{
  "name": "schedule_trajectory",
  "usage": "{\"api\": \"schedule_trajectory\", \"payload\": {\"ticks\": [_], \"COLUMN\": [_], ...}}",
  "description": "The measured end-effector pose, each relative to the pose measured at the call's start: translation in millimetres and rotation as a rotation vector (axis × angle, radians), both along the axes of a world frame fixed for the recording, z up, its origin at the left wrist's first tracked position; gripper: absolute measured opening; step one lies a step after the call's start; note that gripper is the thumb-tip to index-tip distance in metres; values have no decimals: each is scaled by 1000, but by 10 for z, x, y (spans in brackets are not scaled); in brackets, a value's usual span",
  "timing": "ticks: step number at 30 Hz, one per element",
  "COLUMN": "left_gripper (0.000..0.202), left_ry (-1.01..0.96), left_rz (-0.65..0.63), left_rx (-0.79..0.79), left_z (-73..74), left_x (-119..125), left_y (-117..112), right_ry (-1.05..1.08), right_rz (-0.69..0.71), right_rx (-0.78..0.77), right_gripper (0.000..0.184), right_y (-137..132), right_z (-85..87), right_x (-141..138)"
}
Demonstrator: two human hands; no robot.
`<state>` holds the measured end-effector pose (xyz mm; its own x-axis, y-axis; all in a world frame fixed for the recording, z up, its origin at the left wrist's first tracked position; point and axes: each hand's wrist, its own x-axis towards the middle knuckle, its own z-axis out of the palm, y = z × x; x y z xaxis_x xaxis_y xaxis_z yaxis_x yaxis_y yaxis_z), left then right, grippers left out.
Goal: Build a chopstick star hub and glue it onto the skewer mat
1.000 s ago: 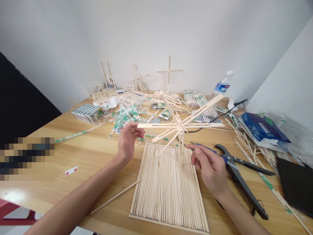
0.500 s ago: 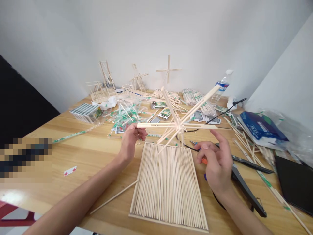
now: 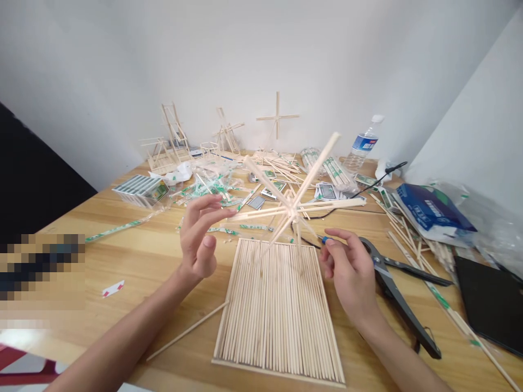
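Observation:
A pinwheel-like frame of wooden sticks stands on thin stick legs over the far part of a flat panel of sticks laid side by side. My left hand is open, fingers spread, its fingertips at the left end of one pinwheel arm. Whether they touch it I cannot tell. My right hand is right of the panel, fingers loosely bent and apart. Its thumb and forefinger are beside a small blue tool tip, the rest of which the hand hides. A loose stick lies left of the panel.
Large black-handled scissors lie right of my right hand. Behind are plastic wrappers, loose sticks, a water bottle and other stick models. A blue packet and a black tablet-like slab are at the right.
My left hand has drawn back left and opened from the pinwheel arm. The pinwheel arms have turned slightly. My right hand has dropped its raised forefinger away from the right arm's end.

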<state>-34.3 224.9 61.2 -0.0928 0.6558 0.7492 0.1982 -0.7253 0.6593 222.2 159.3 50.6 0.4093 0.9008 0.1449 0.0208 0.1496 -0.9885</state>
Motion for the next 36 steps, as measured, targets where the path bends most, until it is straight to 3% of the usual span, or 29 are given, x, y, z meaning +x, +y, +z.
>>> {"api": "schedule_trajectory", "payload": {"ticks": [3,7,10,13,16,21,25,27,29,32,36], "left_gripper": [51,58,42,38,53,39,51,44,32,37,53], "left_ry": [99,261,64,-151,-43,36,-145,-239,-283,-175,150], "left_rz": [-134,-398,-285,-108,-59,-22,-12,-4,5,1,-44], "left_rx": [15,-218,-269,-59,114,136,-11,-116,-117,71,326], "left_z": [-46,-129,-148,-86,16,83,40,17,4,12,53], "left_x": [-37,-32,-4,0,-8,-27,-83,-103,-111,-110,-112], "left_y": [36,117,148,136,74,-16,72,145,201,220,149], "right_ry": [5,16,19,19,12,-11,-30,-40,-53,-69,-116], "right_rz": [-26,-60,-57,-39,-29,-82,-212,-221,-209,-181,-141], "right_rx": [2,27,42,43,43,66,177,220,229,193,190], "right_gripper": [23,18,19,21,21,16,7,6,6,7,10], "right_y": [20,22,11,6,8,-35,-107,-127,-131,-119,-98], "right_z": [-3,12,29,34,32,59,125,150,154,122,72], "right_x": [35,83,91,72,45,45,62,61,58,65,92]}}
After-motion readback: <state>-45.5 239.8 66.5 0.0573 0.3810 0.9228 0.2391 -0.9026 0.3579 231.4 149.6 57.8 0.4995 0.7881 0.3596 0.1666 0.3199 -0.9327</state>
